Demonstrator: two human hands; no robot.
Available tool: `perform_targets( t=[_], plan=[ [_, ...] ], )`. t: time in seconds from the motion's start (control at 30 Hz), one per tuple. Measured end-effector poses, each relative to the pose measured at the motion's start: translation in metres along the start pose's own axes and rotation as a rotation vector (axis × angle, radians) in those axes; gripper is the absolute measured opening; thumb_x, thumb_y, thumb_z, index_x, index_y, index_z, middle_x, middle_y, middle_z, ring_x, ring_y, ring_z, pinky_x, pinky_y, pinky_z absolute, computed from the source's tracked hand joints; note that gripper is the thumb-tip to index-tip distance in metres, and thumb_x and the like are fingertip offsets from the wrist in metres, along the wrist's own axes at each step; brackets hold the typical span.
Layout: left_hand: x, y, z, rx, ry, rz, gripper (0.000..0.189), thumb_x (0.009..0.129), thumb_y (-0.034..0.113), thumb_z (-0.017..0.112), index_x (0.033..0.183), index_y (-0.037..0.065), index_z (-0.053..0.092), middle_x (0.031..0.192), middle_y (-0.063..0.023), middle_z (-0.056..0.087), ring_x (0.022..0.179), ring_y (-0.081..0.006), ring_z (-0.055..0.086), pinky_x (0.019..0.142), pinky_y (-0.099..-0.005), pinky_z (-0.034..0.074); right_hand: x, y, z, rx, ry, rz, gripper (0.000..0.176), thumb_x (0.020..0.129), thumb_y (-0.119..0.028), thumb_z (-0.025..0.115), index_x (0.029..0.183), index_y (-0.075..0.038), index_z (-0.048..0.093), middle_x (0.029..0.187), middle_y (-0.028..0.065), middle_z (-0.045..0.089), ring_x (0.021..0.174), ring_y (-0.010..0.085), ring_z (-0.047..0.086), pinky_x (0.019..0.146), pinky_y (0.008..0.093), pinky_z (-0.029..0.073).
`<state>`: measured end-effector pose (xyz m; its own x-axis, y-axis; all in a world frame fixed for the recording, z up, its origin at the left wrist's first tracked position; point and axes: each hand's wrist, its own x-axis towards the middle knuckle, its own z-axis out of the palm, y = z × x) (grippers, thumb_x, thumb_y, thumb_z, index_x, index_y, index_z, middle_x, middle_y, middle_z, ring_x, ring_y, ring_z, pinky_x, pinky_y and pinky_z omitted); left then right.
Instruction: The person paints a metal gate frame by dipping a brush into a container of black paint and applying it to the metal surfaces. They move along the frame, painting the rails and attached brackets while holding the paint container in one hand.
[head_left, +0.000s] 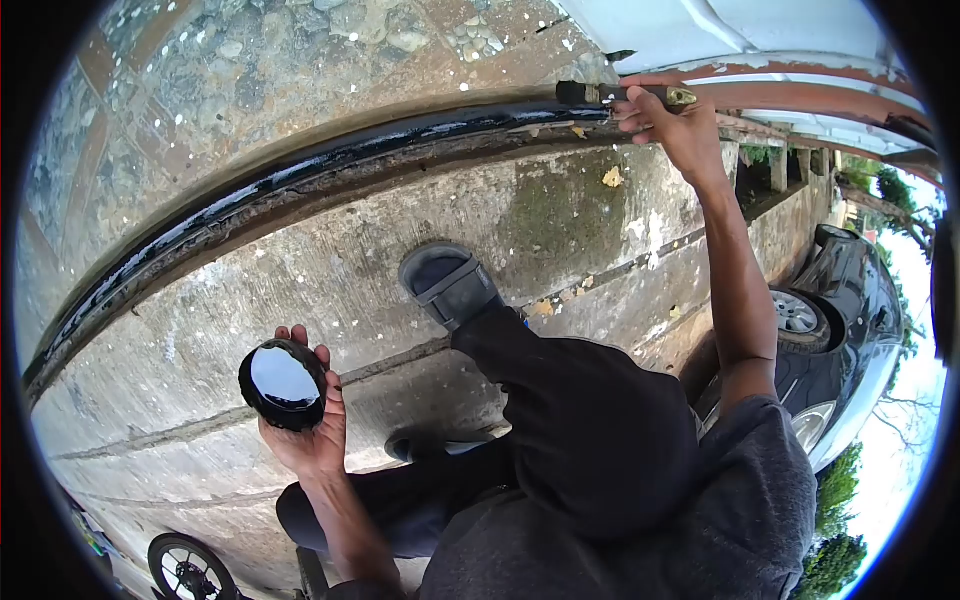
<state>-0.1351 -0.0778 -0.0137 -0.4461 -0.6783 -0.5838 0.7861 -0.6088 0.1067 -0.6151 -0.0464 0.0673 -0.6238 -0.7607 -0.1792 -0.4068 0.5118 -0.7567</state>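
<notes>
My left hand (pixel 318 440) is wrapped round a small round container of black paint (pixel 285 385), whose glossy surface reflects the sky. Up at the right, my right hand (pixel 668 122) grips a paintbrush (pixel 577 93), its dark bristles pointing left. The bristles are at the right-hand part of a long black rail (pixel 345 152), touching it or very close to it. Wet-looking shine runs along this rail, which curves away to the lower left between the stone wall and the concrete.
A pebbled stone wall (pixel 330 45) lies beyond the rail. My sandalled foot (pixel 455 283) is on the stained concrete (pixel 330 250). A dark car (pixel 860 310) stands at right, a wheel (pixel 190 568) at lower left. Red-brown beams (pixel 800 98) run along the upper right.
</notes>
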Motion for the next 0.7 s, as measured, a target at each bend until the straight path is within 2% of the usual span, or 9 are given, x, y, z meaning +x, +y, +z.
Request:
perform_targets(
  t=[0.1,0.13,0.23,0.33,0.4,0.47,0.6,0.7],
  plan=[
    [-0.012,0.006,0.002,0.005,-0.045,-0.045,0.056,0.101,0.029,0.047,0.146,-0.001,0.034,0.146,-0.0223,0.043,0.121,-0.0435,0.055,0.093,-0.0512,0.056,-0.059,0.017,-0.020,0.103,0.110,0.150,0.025,0.093,-0.016,0.065,0.110,0.002,0.067,0.088,0.0149,0.073,0.072,0.0181,0.072,0.057,0.0269,0.056],
    [-0.015,0.007,0.002,-0.016,-0.106,-0.075,0.055,0.101,0.029,0.046,0.145,-0.002,0.035,0.145,-0.0227,0.043,0.123,-0.0436,0.053,0.095,-0.0513,0.055,-0.077,0.020,-0.018,0.183,0.161,0.186,0.022,0.092,-0.014,0.066,0.103,0.003,0.068,0.083,0.0164,0.072,0.069,0.0192,0.072,0.055,0.0266,0.056],
    [-0.029,0.007,0.013,0.026,-0.146,-0.087,0.052,0.101,0.030,0.043,0.142,-0.002,0.040,0.145,-0.0247,0.043,0.122,-0.0447,0.053,0.095,-0.0508,0.055,-0.100,0.050,0.002,0.355,0.217,0.217,0.023,0.092,-0.016,0.066,0.102,0.005,0.067,0.086,0.0179,0.072,0.071,0.0190,0.072,0.058,0.0276,0.057],
    [-0.041,-0.001,0.030,0.104,-0.168,-0.075,0.052,0.101,0.033,0.042,0.141,-0.001,0.042,0.145,-0.0252,0.044,0.120,-0.0450,0.055,0.092,-0.0506,0.057,-0.094,0.080,0.050,0.499,0.265,0.233,0.023,0.093,-0.015,0.065,0.102,0.005,0.066,0.089,0.0185,0.072,0.074,0.0188,0.072,0.060,0.0275,0.058],
    [-0.037,-0.012,0.036,0.123,-0.195,-0.050,0.053,0.101,0.034,0.042,0.142,0.000,0.042,0.144,-0.0247,0.045,0.119,-0.0447,0.056,0.091,-0.0499,0.058,-0.064,0.091,0.079,0.618,0.301,0.191,0.022,0.094,-0.014,0.065,0.104,0.005,0.065,0.089,0.0178,0.071,0.075,0.0190,0.072,0.060,0.0272,0.058],
    [-0.032,-0.028,0.038,0.121,-0.186,-0.029,0.052,0.101,0.031,0.043,0.143,-0.001,0.040,0.144,-0.0236,0.045,0.119,-0.0436,0.056,0.090,-0.0492,0.058,-0.063,0.112,0.102,0.758,0.363,0.197,0.022,0.094,-0.013,0.065,0.106,0.005,0.065,0.089,0.0170,0.071,0.076,0.0192,0.072,0.060,0.0270,0.058],
    [-0.010,-0.073,0.036,0.082,-0.190,-0.043,0.053,0.100,0.028,0.046,0.144,-0.001,0.038,0.144,-0.0206,0.046,0.118,-0.0416,0.057,0.091,-0.0482,0.057,-0.092,0.116,0.077,0.739,0.479,0.094,0.024,0.095,-0.011,0.063,0.111,0.007,0.064,0.090,0.0169,0.071,0.078,0.0201,0.072,0.063,0.0270,0.058],
    [0.008,-0.111,0.038,0.067,-0.180,-0.093,0.054,0.100,0.029,0.048,0.144,-0.001,0.037,0.143,-0.0213,0.047,0.117,-0.0418,0.058,0.090,-0.0490,0.057,-0.083,0.141,0.061,0.654,0.548,0.182,0.020,0.094,-0.009,0.063,0.108,0.005,0.065,0.090,0.0151,0.071,0.079,0.0194,0.071,0.064,0.0272,0.058]
  ],
)
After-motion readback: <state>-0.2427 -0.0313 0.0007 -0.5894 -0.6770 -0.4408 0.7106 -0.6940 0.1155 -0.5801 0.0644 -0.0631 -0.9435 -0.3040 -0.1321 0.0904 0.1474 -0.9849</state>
